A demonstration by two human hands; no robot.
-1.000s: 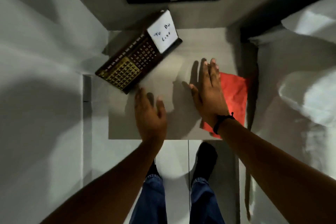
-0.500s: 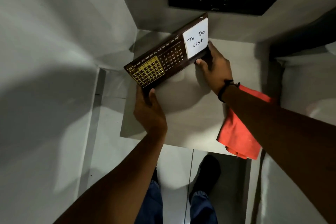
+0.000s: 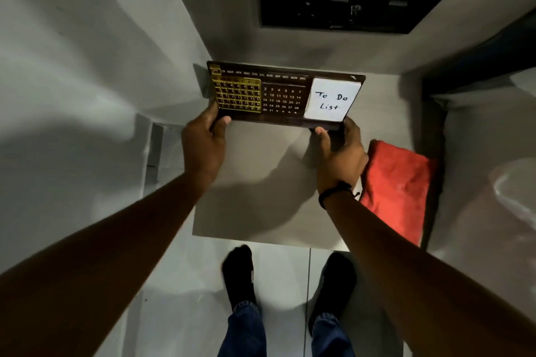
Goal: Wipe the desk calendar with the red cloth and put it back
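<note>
Brown desk calendar (image 3: 285, 94) gripped by both hands, left hand (image 3: 203, 145) and right hand (image 3: 340, 155).

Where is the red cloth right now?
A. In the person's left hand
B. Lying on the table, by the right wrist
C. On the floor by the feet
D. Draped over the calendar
B: the red cloth lies on the table beside the right hand, while both hands, the left hand too, hold the desk calendar.

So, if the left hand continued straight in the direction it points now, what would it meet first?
The left hand already grips the desk calendar, so that comes first. Beyond it probably the grey wall behind the table, though depth is unclear.
</note>
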